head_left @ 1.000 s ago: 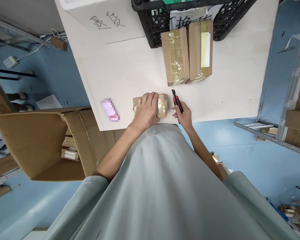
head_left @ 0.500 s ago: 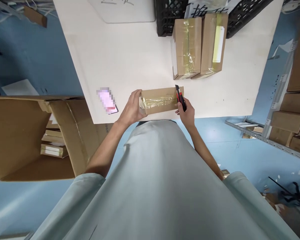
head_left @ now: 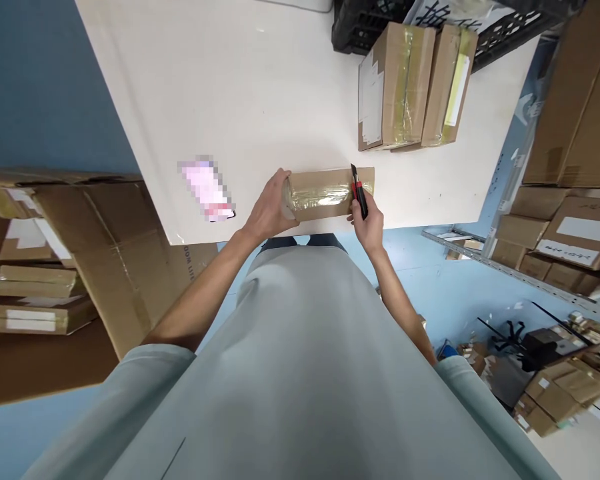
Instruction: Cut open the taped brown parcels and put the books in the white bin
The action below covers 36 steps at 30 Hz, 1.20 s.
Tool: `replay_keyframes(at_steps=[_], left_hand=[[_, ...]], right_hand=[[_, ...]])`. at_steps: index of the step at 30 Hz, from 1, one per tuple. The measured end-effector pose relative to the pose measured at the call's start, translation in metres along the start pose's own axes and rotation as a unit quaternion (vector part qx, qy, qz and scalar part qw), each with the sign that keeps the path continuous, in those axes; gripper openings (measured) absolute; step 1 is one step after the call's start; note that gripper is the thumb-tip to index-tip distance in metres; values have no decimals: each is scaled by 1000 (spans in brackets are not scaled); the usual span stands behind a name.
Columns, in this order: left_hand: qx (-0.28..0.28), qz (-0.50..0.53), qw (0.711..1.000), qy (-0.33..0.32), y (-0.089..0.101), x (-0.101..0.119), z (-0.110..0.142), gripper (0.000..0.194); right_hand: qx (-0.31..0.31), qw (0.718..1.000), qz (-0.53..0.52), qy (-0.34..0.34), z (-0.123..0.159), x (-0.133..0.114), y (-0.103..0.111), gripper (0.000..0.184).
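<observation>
A small cardboard box (head_left: 310,212) with shiny clear tape along its top lies at the table's near edge. My left hand (head_left: 273,210) is wrapped round its left end. At the box's right end, my right hand (head_left: 369,223) grips a black and red box cutter (head_left: 359,192), whose tip points away from me over the taped top. Whether the blade touches the cardboard I cannot tell. To the left on the table lies a phone (head_left: 207,190) with a blurred pink screen.
Two taped cardboard boxes (head_left: 405,100) stand on the white table (head_left: 220,87) at the back right, against a black plastic crate (head_left: 353,33). A large open carton (head_left: 125,267) with boxes inside is at my left. Stacked boxes (head_left: 523,230) fill shelving on the right.
The view has shifted and turned, showing more of the shelves on the right and the carton's contents. Both hands keep their hold on the box and cutter.
</observation>
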<state>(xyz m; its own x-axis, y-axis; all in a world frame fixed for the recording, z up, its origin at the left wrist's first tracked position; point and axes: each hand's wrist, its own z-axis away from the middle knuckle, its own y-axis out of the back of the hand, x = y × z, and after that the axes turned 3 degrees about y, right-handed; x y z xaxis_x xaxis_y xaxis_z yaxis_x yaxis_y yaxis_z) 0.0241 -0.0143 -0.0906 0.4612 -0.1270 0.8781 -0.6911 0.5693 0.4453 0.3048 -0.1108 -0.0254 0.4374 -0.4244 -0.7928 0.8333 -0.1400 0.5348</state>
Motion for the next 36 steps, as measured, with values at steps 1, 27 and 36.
replay_keyframes(at_steps=[1,27,36], left_hand=[[-2,1,1000,-14,4,5,-1,132],[4,-131,991,-9,16,111,-11,68],[-4,-107,994,29,12,114,-15,88]], right_hand=[[4,1000,-7,-3,2,-3,0,65],[-49,999,4,19,54,-88,12,60],[-53,998,10,28,55,-79,23,60]])
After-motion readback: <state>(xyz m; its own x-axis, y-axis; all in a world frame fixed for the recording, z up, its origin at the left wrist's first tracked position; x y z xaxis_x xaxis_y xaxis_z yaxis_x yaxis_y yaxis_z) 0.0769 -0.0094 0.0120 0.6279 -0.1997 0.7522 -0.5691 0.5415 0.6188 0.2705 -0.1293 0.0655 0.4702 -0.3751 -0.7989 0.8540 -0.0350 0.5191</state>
